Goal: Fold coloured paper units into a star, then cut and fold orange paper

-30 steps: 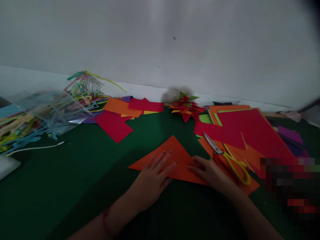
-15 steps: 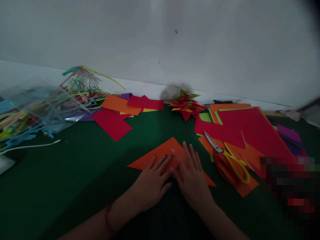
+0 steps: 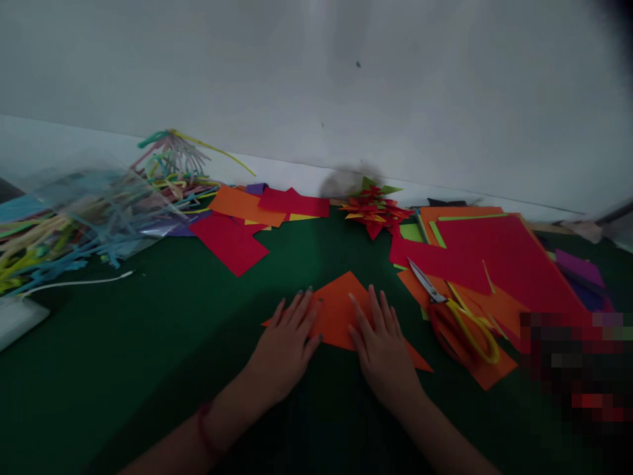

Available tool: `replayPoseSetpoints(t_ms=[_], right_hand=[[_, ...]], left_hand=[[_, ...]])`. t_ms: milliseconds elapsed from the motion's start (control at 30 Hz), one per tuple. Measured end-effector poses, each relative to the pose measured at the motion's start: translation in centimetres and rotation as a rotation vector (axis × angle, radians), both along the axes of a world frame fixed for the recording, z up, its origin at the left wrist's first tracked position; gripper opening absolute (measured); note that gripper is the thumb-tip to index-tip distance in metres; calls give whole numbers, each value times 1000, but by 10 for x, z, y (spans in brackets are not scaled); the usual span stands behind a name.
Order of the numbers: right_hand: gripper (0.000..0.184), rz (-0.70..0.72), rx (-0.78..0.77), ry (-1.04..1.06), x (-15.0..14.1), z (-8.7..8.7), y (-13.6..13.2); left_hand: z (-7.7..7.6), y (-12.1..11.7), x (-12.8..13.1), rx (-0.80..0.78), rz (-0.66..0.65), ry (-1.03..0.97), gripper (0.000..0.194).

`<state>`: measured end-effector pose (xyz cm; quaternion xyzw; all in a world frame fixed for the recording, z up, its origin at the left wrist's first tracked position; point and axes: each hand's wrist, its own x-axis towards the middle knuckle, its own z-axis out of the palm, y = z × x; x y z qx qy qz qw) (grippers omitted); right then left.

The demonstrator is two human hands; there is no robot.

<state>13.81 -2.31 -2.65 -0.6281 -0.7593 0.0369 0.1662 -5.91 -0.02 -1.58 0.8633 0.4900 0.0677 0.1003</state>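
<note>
An orange sheet of paper (image 3: 337, 316), folded into a triangle, lies on the green table with its peak pointing away from me. My left hand (image 3: 287, 343) rests flat on its left part, fingers stretched out and slightly spread. On the right part lies my right hand (image 3: 386, 349), palm down with its fingers apart. The paper's middle shows between the two hands, while parts of both sides are covered. To the right of my right hand, scissors (image 3: 459, 316) with red and yellow handles lie on orange paper.
Red paper sheets (image 3: 504, 257) are stacked at the right. A pointed red, orange and green paper piece (image 3: 374, 208) stands near the wall. Red paper (image 3: 232, 244) lies back left, beside a clear plastic bag (image 3: 113, 204) and colourful pipe cleaners (image 3: 182, 155). A white cable (image 3: 84, 284) lies left.
My left hand has slid left along the paper, away from my right hand, baring the middle of the lower edge. My right hand stays near the same spot. The view has shifted slightly.
</note>
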Motion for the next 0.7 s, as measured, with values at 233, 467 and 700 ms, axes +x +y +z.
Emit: replayPoseSetpoints(t_ms=[233,467,700], right_hand=[[47,3,-23,116,1,0,2],[39,-83,-90,467,28,10,2],[24,-75,32,529,59,7,13]], left_hand=[[-1,3,-16,78,261,88,55],[-1,4,-17,55,253,106,53],[0,13,-17,126,245,26,44]])
